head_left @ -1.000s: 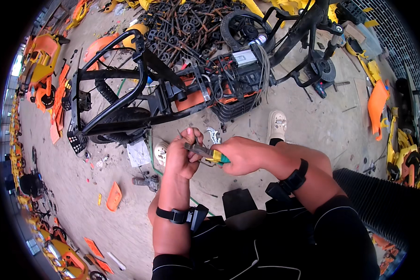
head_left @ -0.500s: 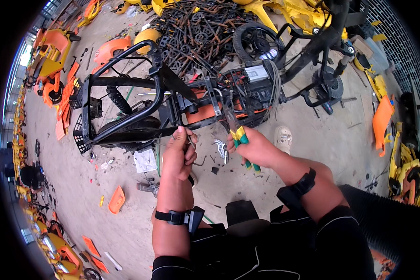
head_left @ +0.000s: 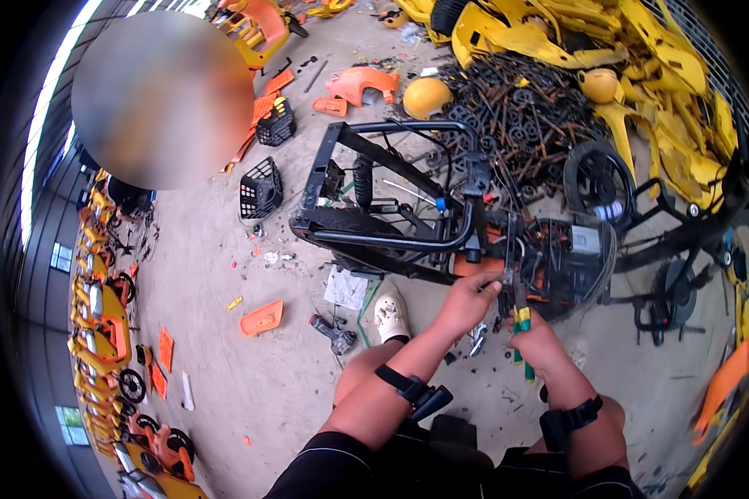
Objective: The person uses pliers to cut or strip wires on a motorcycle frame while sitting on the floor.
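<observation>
Plier grips (head_left: 522,318): plastic; frame (head_left: 477,179): glossy mtl; flr (head_left: 208,399): matt concr.

I count two bare hands (head_left: 537,339), one pair of green-and-yellow-handled pliers (head_left: 523,318), two black lattice baskets (head_left: 260,190), one black tubular frame (head_left: 473,170).

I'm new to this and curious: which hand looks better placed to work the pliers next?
The right hand, probably: it grips the green-and-yellow pliers, their head toward the black frame. The left hand is near that head; what it holds, if anything, is too small to tell.
</observation>
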Available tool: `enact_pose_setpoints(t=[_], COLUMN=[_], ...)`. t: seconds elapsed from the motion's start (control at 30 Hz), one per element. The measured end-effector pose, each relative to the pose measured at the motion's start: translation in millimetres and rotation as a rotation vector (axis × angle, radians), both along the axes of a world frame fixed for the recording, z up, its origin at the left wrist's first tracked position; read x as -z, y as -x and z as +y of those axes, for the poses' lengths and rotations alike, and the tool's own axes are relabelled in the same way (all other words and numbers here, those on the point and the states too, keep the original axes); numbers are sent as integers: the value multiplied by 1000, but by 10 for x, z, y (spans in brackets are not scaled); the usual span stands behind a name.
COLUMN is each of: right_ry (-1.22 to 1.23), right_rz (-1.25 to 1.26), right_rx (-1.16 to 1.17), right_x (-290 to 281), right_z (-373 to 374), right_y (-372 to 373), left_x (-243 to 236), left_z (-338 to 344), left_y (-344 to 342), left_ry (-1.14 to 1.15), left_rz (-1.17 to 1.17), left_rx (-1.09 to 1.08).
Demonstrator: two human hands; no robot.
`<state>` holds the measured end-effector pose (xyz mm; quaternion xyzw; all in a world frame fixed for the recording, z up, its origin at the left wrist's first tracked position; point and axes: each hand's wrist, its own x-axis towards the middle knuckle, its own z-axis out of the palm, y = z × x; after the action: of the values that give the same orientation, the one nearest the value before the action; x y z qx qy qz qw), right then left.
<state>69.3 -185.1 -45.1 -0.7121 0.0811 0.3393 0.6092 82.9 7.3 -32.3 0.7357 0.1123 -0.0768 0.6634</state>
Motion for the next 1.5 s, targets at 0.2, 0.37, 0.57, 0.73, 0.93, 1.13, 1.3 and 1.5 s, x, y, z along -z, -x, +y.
enact_pose_setpoints(t=[0.2,0.37,0.57,0.73,0.93,1.13,1.3,1.5], right_ry=[216,167,66,27,10,103,250,317], right_rz=[-50,-46,-32,-16,-49,-49,-178,-228], right_rx=[-78,-41,-12,-31,-112,-103,-125,-170], right_x=[-160,-221,-206,-182,-497,-215,-350,-338], right_z=[55,75,139,235,199,174,181,207], right_y=[-104,-132,76,259,335,461,572,542], left_x=[12,-5,94,78,-187,-74,-94,-189], left_z=[-171,-229,-132,-21,-71,-108,-86,-69], left_y=[-152,-171,51,248,490,600,659,666], left_ry=[-96,-181,-64,-106,-272,-315,-310,-230], left_rz=[-92,-56,-77,-40,-201,-176,-158,-102], left_rx=[-73,-67,-50,-63,-30,-80,-31,-41])
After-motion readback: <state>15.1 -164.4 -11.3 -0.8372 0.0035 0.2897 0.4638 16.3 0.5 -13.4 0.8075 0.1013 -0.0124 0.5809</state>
